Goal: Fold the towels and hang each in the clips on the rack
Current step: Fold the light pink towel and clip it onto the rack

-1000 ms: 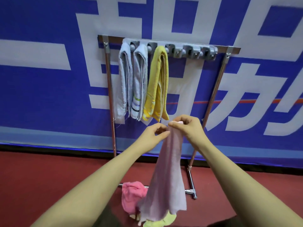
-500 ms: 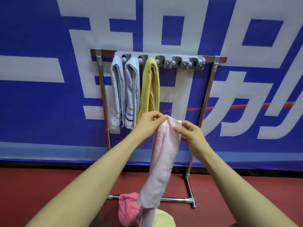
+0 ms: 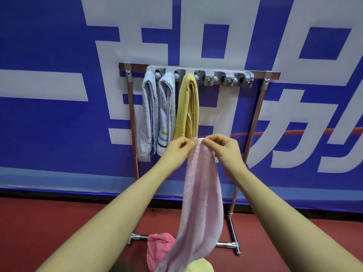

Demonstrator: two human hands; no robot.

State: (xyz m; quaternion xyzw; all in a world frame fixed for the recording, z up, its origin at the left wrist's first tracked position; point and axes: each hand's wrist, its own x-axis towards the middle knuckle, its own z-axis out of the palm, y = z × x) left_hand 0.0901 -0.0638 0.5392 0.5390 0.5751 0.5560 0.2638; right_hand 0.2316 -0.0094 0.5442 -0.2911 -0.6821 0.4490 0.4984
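Note:
A pale pink towel (image 3: 200, 193) hangs long and folded from both hands in front of the rack. My left hand (image 3: 177, 149) pinches its top edge from the left, and my right hand (image 3: 224, 148) pinches it from the right. Behind stands the metal rack (image 3: 255, 122) with a grey clip bar (image 3: 222, 76) along its top. Two pale grey-blue towels (image 3: 149, 112) (image 3: 167, 114) and a yellow towel (image 3: 187, 107) hang folded in the left clips. The clips to the right hold nothing.
On the red floor (image 3: 49, 228) below the rack lie a bright pink towel (image 3: 159, 250) and a light yellow towel (image 3: 200, 266), partly hidden by the hanging towel. A blue and white banner wall (image 3: 59, 134) stands directly behind the rack.
Both hands have risen with the pale pink towel and now meet at its top edge. The towel hangs narrower and longer, and the rack sits lower in view.

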